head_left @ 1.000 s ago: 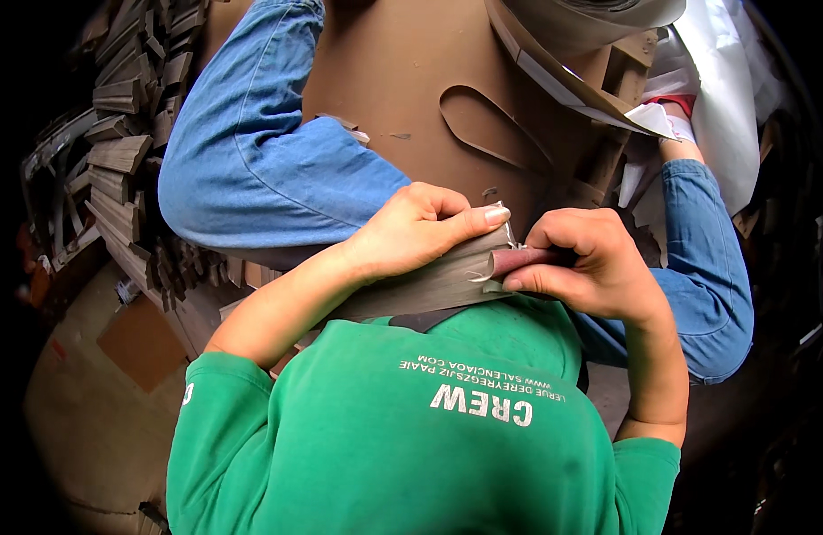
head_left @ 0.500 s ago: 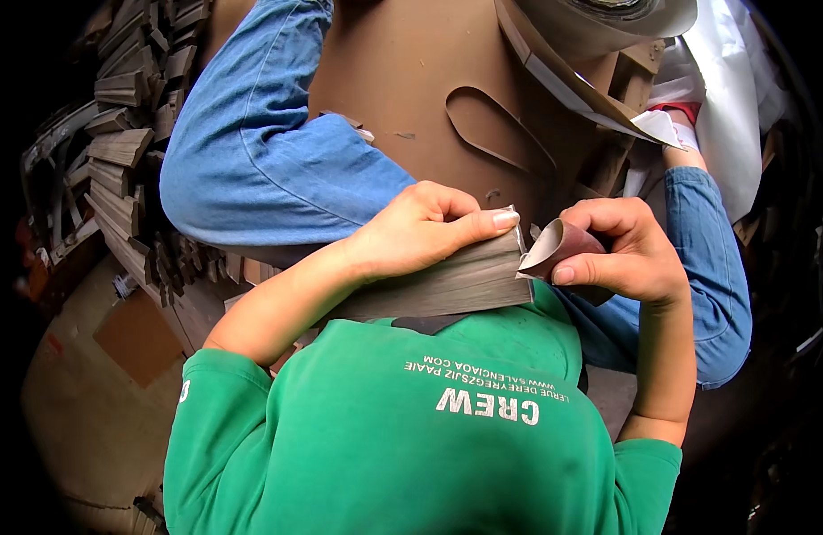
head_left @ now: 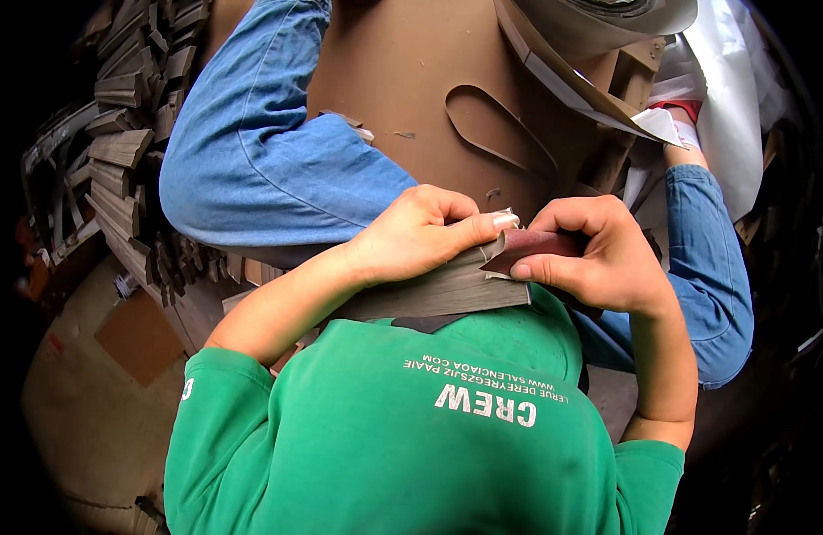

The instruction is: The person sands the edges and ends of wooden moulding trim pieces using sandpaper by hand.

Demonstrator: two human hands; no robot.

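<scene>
Card stack [head_left: 438, 290]: thin grey-brown sheets, clamped under left hand [head_left: 420, 236]; right hand [head_left: 599, 254] pinching top sheet [head_left: 532, 242] at stack's right end.

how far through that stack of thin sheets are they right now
Done: bundled stacks of similar sheets lie piled to the left. In hand: the left hand presses the stack of thin sheets held against the green shirt, while the right hand pinches a brown sheet at its end. Left: the stack looks thick; how many sheets remain cannot be told.

Your view: bright, even light at centre; corners fell to black; edges bent by fisheye; focus sharp, no glare.
</scene>
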